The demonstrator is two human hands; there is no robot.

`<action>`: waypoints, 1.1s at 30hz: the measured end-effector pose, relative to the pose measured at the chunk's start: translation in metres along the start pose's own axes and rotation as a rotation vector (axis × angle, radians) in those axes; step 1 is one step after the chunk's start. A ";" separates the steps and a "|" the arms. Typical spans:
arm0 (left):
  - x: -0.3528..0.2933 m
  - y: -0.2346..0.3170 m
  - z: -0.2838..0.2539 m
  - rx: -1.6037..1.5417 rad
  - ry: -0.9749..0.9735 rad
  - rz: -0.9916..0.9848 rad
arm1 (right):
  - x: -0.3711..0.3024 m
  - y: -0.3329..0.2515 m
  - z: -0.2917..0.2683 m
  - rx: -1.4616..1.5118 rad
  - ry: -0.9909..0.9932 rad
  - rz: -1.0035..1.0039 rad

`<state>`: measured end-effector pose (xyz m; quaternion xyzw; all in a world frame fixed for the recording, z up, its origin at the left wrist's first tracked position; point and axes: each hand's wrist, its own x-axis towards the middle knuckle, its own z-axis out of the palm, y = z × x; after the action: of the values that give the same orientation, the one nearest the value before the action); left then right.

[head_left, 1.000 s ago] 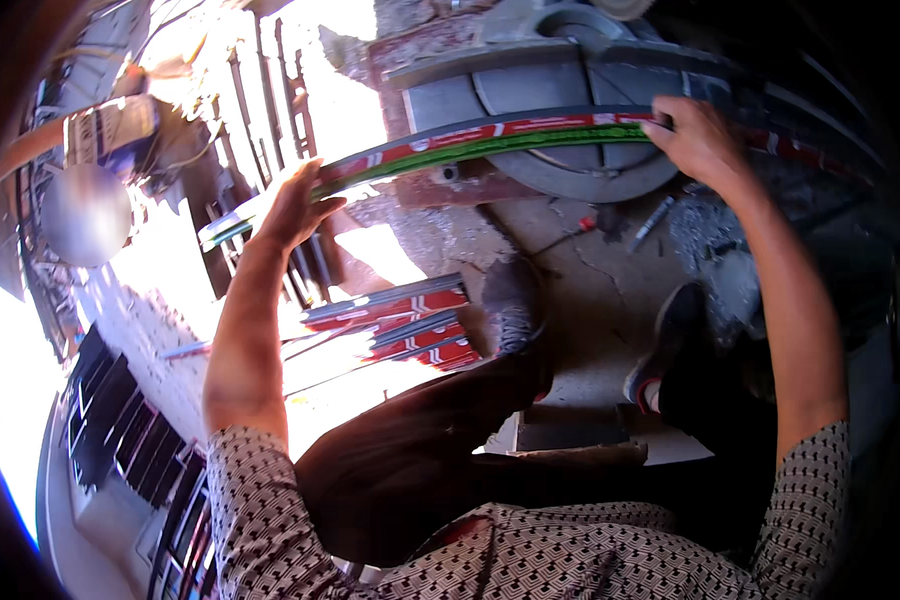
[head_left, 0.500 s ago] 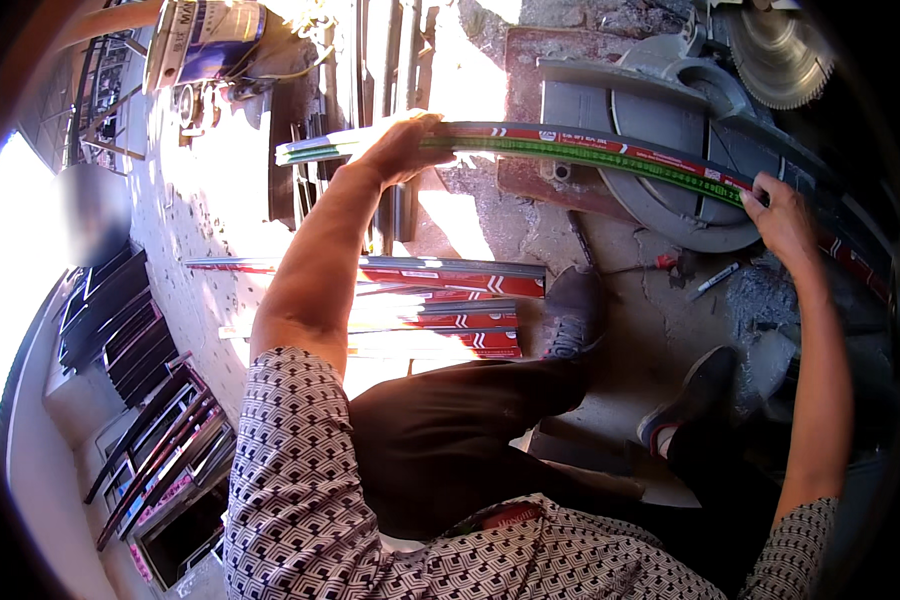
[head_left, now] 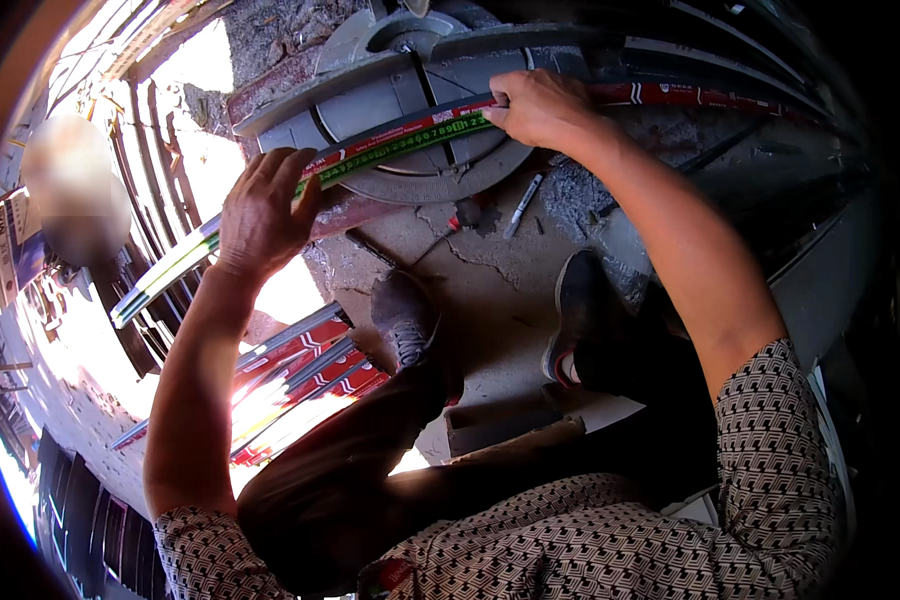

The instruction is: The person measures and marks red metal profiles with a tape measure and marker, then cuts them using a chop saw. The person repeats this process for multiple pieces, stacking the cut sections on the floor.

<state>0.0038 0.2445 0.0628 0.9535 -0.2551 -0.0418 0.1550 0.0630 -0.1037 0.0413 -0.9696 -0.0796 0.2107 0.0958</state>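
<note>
My left hand is closed around a long, narrow profile with red printed film and a green tape measure blade lying along its near side. The thumb is on the near side and the fingers reach over the top. Farther right, my right hand pinches the same profile and tape between thumb and fingers. Both strips slant across the grey round base of a mitre saw. Their left end sticks out past my left hand into the sunlight. The profile runs on right beyond my right hand.
Several red-filmed profiles lie on the floor at left, beside my shoe. A marker pen and a red-tipped tool lie below the saw. Dark lengths stand at upper left. A blurred round patch covers part of the left side.
The view has swung right, so saw and profile appear farther left. My left hand has shifted along the profile toward my right hand. The right hand keeps its pinch near the same spot.
</note>
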 end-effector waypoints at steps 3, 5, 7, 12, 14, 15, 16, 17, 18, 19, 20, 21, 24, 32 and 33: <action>0.031 0.046 0.040 0.000 -0.018 0.014 | 0.000 0.008 0.004 0.007 0.022 -0.004; 0.040 0.078 0.062 -0.018 0.052 -0.040 | 0.001 0.009 0.009 0.034 0.048 -0.023; 0.045 0.104 0.082 -0.025 0.148 -0.092 | 0.002 0.004 0.005 0.026 0.045 -0.038; 0.054 0.160 0.114 0.028 0.198 -0.313 | 0.003 0.006 0.006 0.026 0.043 -0.055; 0.054 0.170 0.122 -0.006 0.198 -0.398 | 0.003 0.007 0.007 0.016 0.046 -0.054; 0.053 0.174 0.124 -0.021 0.152 -0.411 | 0.003 0.009 0.009 0.012 0.058 -0.053; 0.054 0.176 0.127 -0.020 0.150 -0.424 | 0.003 0.010 0.010 0.009 0.070 -0.052; 0.055 0.176 0.127 -0.016 0.152 -0.437 | 0.003 0.009 0.011 0.006 0.084 -0.055; 0.055 0.177 0.127 -0.012 0.153 -0.451 | 0.003 0.008 0.010 0.009 0.084 -0.058; 0.056 0.177 0.127 -0.011 0.141 -0.465 | 0.001 0.008 0.009 0.012 0.085 -0.060; 0.057 0.177 0.126 -0.010 0.130 -0.480 | 0.001 0.008 0.009 0.013 0.084 -0.063; 0.058 0.176 0.126 -0.009 0.118 -0.495 | 0.001 0.008 0.010 0.010 0.091 -0.067; 0.058 0.176 0.129 -0.006 0.098 -0.506 | 0.002 0.009 0.013 -0.005 0.111 -0.075; 0.059 0.175 0.137 0.032 0.083 -0.516 | 0.001 0.008 0.013 -0.054 0.117 -0.074; 0.059 0.175 0.137 0.049 0.080 -0.516 | 0.000 0.007 0.012 -0.051 0.108 -0.071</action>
<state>-0.0496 0.0335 -0.0119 0.9913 0.0017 -0.0360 0.1262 0.0589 -0.1082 0.0290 -0.9782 -0.1141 0.1524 0.0827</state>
